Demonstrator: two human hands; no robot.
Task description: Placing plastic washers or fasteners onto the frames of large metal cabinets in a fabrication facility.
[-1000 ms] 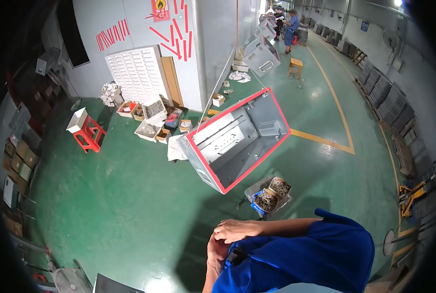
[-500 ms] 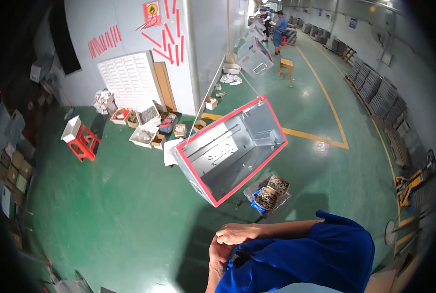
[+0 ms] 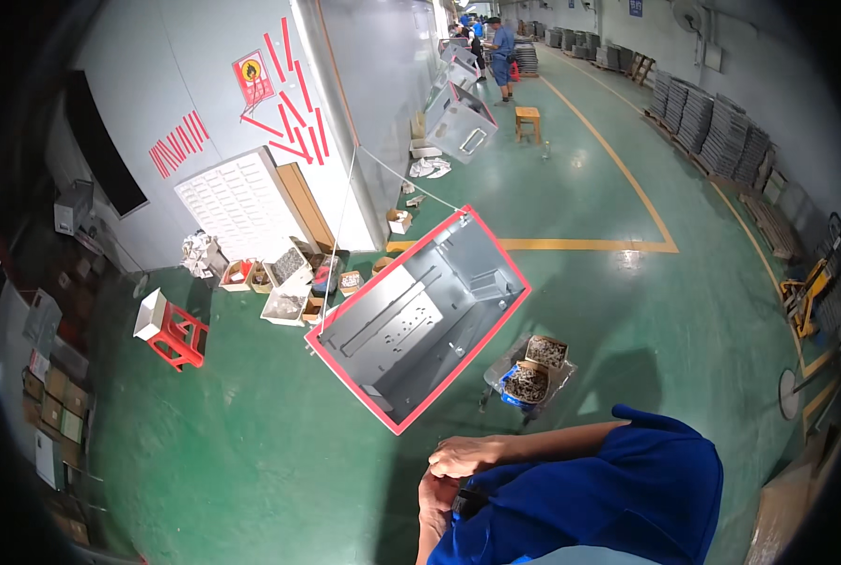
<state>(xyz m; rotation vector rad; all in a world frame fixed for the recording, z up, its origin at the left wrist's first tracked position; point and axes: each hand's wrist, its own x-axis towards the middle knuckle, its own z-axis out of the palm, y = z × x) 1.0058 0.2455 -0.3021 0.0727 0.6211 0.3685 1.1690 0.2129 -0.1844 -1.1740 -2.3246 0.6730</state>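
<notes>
My right hand (image 3: 463, 457) and my left hand (image 3: 436, 492) are together, close to my blue clothing at the lower middle. Both sets of fingers are curled and closed. Whatever is pinched between them, if anything, is too small or hidden. Ahead of them an open grey metal cabinet (image 3: 444, 334), its rim edged in red, hangs tilted from a thin white rope (image 3: 342, 217). Neither hand touches it. To its right, a small stand (image 3: 559, 383) carries two open boxes of small metal parts, one partly blue (image 3: 524, 383).
Left stands a red stool (image 3: 177, 337) with a white bin on it. Several boxes (image 3: 288, 303) of parts line the wall corner. More grey cabinets (image 3: 463, 122), a wooden stool (image 3: 528, 123) and a person (image 3: 502, 56) are farther off. Stacked grey panels (image 3: 698, 122) line the right wall.
My view has shifted, so the cabinet sits lower and farther left in it. The boxes of small parts show slightly farther right. Both hands stay together and closed.
</notes>
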